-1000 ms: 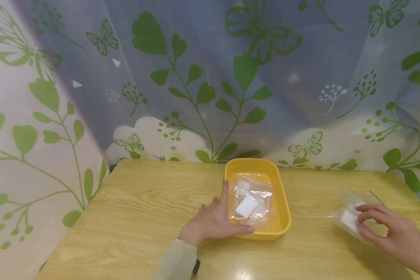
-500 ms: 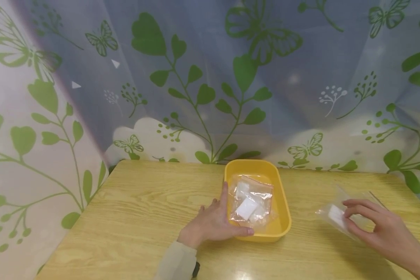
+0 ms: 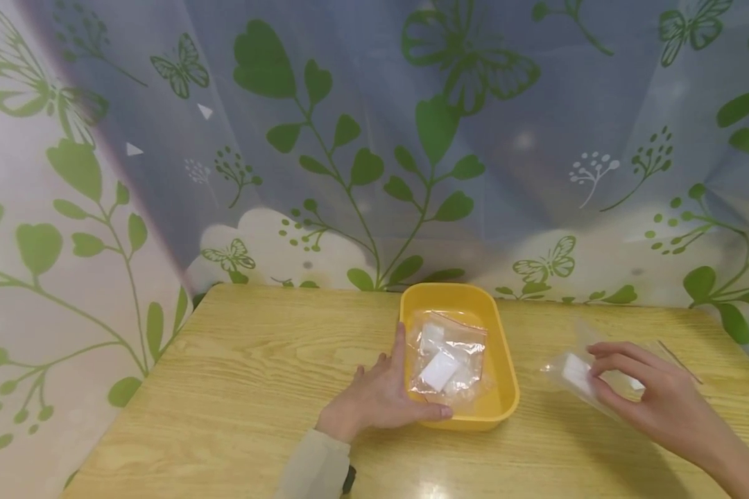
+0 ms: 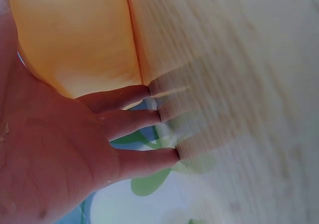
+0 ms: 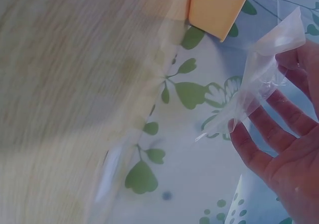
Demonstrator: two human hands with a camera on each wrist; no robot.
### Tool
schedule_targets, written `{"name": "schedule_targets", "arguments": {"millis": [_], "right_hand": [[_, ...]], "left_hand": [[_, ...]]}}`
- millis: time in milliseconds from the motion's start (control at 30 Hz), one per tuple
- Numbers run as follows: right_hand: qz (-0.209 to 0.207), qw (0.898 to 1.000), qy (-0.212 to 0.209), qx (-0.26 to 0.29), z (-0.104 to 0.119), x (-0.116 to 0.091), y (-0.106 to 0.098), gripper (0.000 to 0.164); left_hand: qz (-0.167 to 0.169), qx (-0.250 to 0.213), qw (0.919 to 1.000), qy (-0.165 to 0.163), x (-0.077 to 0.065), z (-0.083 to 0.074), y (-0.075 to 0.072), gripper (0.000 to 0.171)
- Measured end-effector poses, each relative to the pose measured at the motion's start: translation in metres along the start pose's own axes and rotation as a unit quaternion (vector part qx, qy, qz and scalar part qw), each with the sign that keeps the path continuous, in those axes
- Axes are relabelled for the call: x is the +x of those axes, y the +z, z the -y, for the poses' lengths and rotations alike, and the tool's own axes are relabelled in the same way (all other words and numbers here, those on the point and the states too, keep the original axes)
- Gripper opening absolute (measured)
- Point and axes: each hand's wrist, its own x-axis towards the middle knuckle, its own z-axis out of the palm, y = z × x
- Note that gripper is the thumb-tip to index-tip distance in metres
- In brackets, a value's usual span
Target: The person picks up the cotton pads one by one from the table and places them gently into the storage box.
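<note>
My left hand (image 3: 381,396) rests against the near left corner of a yellow plastic tray (image 3: 505,360), thumb along the near rim and index finger along the left side. In the left wrist view its other fingers (image 4: 144,159) are straight, with their tips at the tabletop. Inside the tray lie several clear zip bags (image 3: 474,339) with white pieces in them. Right of the tray, above the table, my right hand (image 3: 652,395) pinches a clear plastic bag (image 5: 256,74) between thumb and fingers. A white block (image 3: 577,373) shows in that bag.
Another clear bag (image 3: 677,357) lies on the wooden table (image 3: 274,346) behind my right hand, partly hidden by it. A curtain (image 3: 343,83) printed with leaves and butterflies hangs along the table's back edge and left side.
My right hand has moved left toward the tray, carrying the pinched bag. The bag lying behind it has come more into sight. The left hand and tray stay put.
</note>
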Motion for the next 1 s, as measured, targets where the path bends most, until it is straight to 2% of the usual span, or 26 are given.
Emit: {"name": "schedule_targets", "arguments": {"millis": [67,133,167,267,300,367,400,500,600,667,700,833,1000], "right_hand": [[-0.001,1.000,-0.010,0.004,0.001,0.003,0.001,0.053],[-0.008,1.000,-0.023,0.014,0.001,0.006,0.004,0.029],[-0.009,1.000,-0.025,0.017,0.001,0.007,0.005,0.023],[-0.008,0.999,-0.030,0.025,0.004,0.012,0.006,0.017],[-0.006,0.999,-0.028,0.024,0.006,0.014,0.007,0.018],[0.003,1.000,-0.023,0.017,0.010,0.017,0.007,0.041],[0.005,1.000,-0.022,0.016,0.012,0.019,0.008,0.047],[0.003,0.999,-0.027,0.022,0.015,0.024,0.011,0.050],[-0.006,0.999,-0.042,0.032,0.016,0.027,0.016,0.032],[-0.014,0.998,-0.048,0.045,0.016,0.029,0.019,0.011],[-0.015,0.998,-0.050,0.048,0.017,0.030,0.021,0.007],[-0.018,0.997,-0.048,0.057,0.021,0.036,0.028,0.038],[-0.015,0.997,-0.053,0.052,0.030,0.043,0.033,0.043]], "left_hand": [[-0.001,0.002,1.0000,0.002,0.000,0.000,0.000,0.143],[-0.002,0.005,1.0000,0.003,0.001,0.001,0.001,0.143],[-0.002,0.006,1.0000,0.004,0.001,0.001,0.001,0.143],[-0.002,0.007,1.0000,0.006,0.001,0.001,0.001,0.143],[-0.001,0.006,1.0000,0.006,0.001,0.000,0.001,0.143],[0.002,0.005,1.0000,0.006,0.001,0.000,0.000,0.142],[0.002,0.007,1.0000,0.006,0.001,0.000,0.000,0.142],[0.004,0.007,0.9999,0.006,0.001,0.000,-0.001,0.142],[0.005,0.008,0.9999,0.005,0.001,-0.001,-0.001,0.142],[0.005,0.007,1.0000,0.003,0.001,-0.001,-0.002,0.142],[0.005,0.007,1.0000,0.002,0.001,-0.001,-0.002,0.142],[0.004,0.008,1.0000,-0.001,0.000,-0.001,-0.002,0.142],[0.007,0.008,0.9999,0.002,0.001,-0.002,-0.002,0.141]]}}
